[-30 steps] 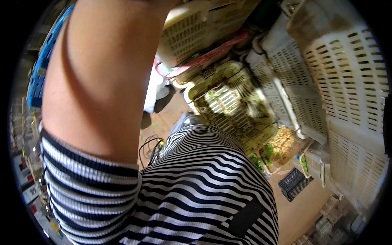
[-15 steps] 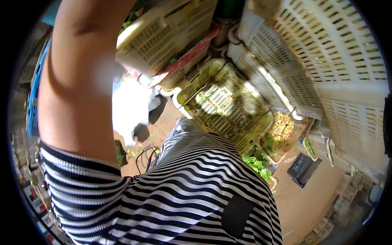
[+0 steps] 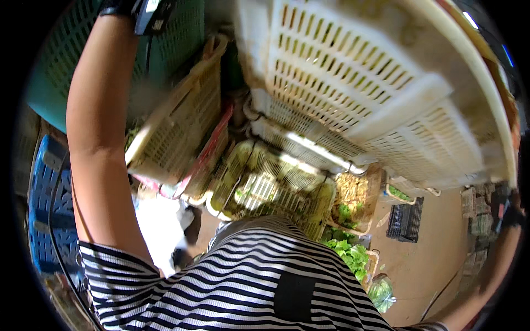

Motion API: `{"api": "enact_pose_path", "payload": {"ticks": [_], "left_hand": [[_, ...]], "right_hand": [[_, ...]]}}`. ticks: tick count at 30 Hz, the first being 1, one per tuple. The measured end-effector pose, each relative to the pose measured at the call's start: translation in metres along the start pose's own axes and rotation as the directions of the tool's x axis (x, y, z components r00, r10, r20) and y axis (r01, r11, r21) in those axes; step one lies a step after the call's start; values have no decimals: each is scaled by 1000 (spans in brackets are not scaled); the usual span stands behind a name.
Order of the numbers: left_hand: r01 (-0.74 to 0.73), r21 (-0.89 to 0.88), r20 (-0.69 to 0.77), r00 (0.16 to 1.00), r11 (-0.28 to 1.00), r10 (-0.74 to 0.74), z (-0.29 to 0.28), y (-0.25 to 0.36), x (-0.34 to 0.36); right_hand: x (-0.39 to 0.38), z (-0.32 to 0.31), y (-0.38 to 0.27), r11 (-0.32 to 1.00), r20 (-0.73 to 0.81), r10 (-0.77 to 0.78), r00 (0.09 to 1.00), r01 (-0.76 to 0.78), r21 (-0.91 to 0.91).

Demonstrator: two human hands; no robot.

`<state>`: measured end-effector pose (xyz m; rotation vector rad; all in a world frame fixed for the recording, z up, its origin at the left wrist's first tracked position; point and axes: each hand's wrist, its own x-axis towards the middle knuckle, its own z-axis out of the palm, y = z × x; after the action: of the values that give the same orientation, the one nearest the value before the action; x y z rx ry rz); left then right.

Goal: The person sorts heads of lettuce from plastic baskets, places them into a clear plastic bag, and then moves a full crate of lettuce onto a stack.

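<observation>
My raised left forearm (image 3: pixel 99 121) reaches to the top edge, where its wrist wears a black band and a small black device (image 3: pixel 154 16); the hand itself is cut off. A big white slatted crate (image 3: pixel 342 71) fills the upper right, tilted and close to me. Low beside its right-hand rim is my right wrist (image 3: pixel 510 218), with a black strap and a blurred dark device. The fingers of that hand are hidden, so whether they grip the rim cannot be made out. A teal slatted crate (image 3: pixel 52 91) is behind my left forearm.
Below stands a yellowish crate (image 3: pixel 326 201) with leaf scraps. Nearby are a cream crate (image 3: pixel 182 127), a crate of yellowish pieces (image 3: pixel 353 190), leafy greens (image 3: pixel 350 256), a bagged green vegetable (image 3: pixel 382 292), a black crate (image 3: pixel 406 220), a blue crate (image 3: pixel 52 193) and a white bag (image 3: pixel 160 226).
The big white crate fills more of the upper middle, further left in view. My right forearm has come into sight. The left wrist now shows, and the whole scene has shifted left.
</observation>
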<state>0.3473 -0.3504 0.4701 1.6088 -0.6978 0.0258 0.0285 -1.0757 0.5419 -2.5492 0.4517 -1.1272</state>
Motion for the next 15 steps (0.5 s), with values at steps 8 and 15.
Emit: {"api": "enact_pose_path", "payload": {"ticks": [8, 15], "left_hand": [[-95, -37, 74, 992, 995, 98, 1, 2, 2], [-281, -58, 156, 945, 958, 287, 8, -3, -2]], "right_hand": [[-61, -42, -32, 952, -55, 32, 998, -14, 306], [-148, -24, -66, 949, -129, 146, 981, -102, 298]]}}
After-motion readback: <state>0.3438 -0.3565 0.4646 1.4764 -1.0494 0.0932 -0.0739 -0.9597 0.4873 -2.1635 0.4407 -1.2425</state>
